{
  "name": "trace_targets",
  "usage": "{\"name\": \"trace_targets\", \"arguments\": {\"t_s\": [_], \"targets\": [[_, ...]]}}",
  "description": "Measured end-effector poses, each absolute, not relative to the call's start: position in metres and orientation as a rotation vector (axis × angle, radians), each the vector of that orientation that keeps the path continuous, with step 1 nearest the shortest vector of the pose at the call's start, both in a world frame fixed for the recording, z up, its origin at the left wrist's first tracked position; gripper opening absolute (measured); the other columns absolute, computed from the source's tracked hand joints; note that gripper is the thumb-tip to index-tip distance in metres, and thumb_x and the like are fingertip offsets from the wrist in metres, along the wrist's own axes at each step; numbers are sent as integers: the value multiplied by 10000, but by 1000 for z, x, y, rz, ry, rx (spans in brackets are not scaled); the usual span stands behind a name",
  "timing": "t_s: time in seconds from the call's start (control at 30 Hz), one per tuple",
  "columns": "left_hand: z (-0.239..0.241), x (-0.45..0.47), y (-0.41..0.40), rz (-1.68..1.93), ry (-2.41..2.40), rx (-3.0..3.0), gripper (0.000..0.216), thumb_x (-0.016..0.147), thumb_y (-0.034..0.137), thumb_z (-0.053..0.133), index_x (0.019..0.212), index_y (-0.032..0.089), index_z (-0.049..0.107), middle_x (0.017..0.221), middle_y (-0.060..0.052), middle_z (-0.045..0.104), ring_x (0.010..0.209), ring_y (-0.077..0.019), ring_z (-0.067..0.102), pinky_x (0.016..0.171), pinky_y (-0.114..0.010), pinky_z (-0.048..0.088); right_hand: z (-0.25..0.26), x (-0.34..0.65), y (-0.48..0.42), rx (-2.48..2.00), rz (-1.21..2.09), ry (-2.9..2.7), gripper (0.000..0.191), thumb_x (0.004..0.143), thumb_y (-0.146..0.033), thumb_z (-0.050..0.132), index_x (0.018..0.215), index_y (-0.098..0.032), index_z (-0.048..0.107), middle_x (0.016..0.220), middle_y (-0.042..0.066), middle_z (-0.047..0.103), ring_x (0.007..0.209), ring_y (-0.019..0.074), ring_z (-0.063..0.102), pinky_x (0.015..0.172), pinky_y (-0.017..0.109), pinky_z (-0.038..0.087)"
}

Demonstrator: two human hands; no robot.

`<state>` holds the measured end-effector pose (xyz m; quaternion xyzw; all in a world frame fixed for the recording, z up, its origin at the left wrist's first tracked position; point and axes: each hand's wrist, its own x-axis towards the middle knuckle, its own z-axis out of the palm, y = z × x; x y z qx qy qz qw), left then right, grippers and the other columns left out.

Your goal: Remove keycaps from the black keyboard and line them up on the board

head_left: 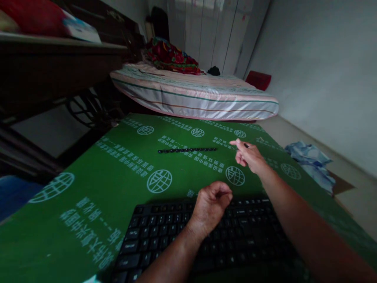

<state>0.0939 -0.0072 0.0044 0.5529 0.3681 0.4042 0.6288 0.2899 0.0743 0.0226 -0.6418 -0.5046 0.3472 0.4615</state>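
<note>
A black keyboard point(165, 232) lies on the green board near me, partly covered by my left forearm. My left hand point(210, 206) is over the keyboard's top edge, its thumb and fingers pinched together; whatever is between them, if anything, is hidden. Farther right and forward, my right hand point(249, 157) is just above the board, index finger pointing left and the others curled. A small black piece point(246, 145) shows by its thumb and seems held there. To its left, several small black pieces that look like keycaps point(187, 150) lie end to end in a straight row.
The green board point(118, 177) carries white printing and globe marks. Beyond it stands a bed point(194, 92) with a striped sheet and a red floral blanket point(173, 57). A dark table point(59, 59) is at left; crumpled blue-white cloth point(312, 161) lies at right.
</note>
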Motion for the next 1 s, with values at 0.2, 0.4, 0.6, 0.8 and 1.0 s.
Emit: {"name": "trace_targets", "arguments": {"t_s": [0.2, 0.4, 0.6, 0.8, 1.0], "targets": [[3, 94, -4, 937, 826, 1350, 30, 685, 137, 614, 698, 152, 637, 651, 5, 627, 630, -115, 551, 625, -227, 436, 41, 287, -11, -1607, 946, -1276, 731, 811, -666, 327, 1220, -100, 547, 342, -54, 430, 263, 68, 283, 296, 191, 198], [3, 94, -3, 944, 815, 1348, 50, 685, 132, 633, 729, 155, 641, 712, 0, 666, 675, -115, 592, 656, -222, 464, 38, 281, -39, -1705, 1006, -1414, 537, 833, -562, 399, 964, -112, 663, 363, -43, 447, 312, 66, 349, 342, 180, 256], [2, 95, -2, 929, 812, 1382, 63, 686, 151, 645, 748, 154, 639, 729, -5, 671, 692, -123, 604, 676, -233, 474, 34, 281, -36, -1642, 1155, -1492, 270, 763, -432, 563, 783, -163, 580, 479, -33, 575, 331, 59, 432, 359, 165, 300], [3, 95, -2, 921, 826, 1397, 56, 694, 151, 639, 750, 158, 638, 743, -3, 669, 705, -116, 600, 688, -220, 472, 33, 283, -37, -1610, 1192, -1509, 258, 726, -411, 619, 767, -159, 579, 510, -23, 597, 359, 60, 463, 380, 164, 336], [3, 96, -3, 910, 820, 1417, 40, 695, 172, 628, 733, 164, 636, 719, -5, 647, 681, -122, 583, 663, -230, 478, 31, 279, -35, -1615, 1179, -1548, 264, 711, -417, 645, 724, -158, 596, 480, -32, 575, 342, 57, 441, 373, 169, 327]]}}
